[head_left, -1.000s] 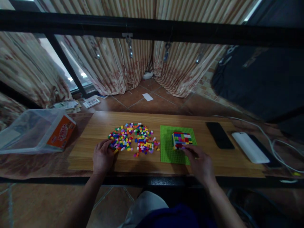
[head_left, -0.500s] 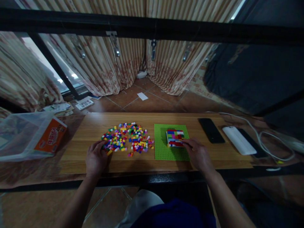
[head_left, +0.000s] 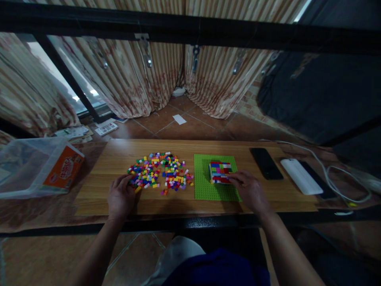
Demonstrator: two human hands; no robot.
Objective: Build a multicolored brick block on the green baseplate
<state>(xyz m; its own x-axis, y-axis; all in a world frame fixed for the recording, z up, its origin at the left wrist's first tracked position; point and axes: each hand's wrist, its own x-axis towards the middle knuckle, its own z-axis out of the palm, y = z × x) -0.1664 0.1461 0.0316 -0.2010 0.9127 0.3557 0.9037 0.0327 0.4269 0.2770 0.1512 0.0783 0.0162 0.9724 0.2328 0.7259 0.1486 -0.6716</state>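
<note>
My left hand [head_left: 121,196] rests palm down on the table, its bent fingers apart at the left edge of a loose pile of small coloured building bricks [head_left: 145,174]. A green baseplate [head_left: 202,190] lies right of the pile. On it stands a low block built of many-coloured bricks [head_left: 220,169], with white and yellow showing on its left side. My right hand [head_left: 250,190] reaches in from the right, thumb and fingertips pinched together at the block's right front edge. Whatever those fingertips hold is too small and covered to make out.
A black phone [head_left: 266,163], a white power bank-like slab [head_left: 300,176] and a white cable [head_left: 330,178] lie on the right. A clear plastic bin [head_left: 29,171] with an orange label stands at the left. The wooden board [head_left: 98,198] carries the bricks.
The view has shifted slightly. My right fingertips stay at the block's right edge, and my left hand keeps its place by the pile.
</note>
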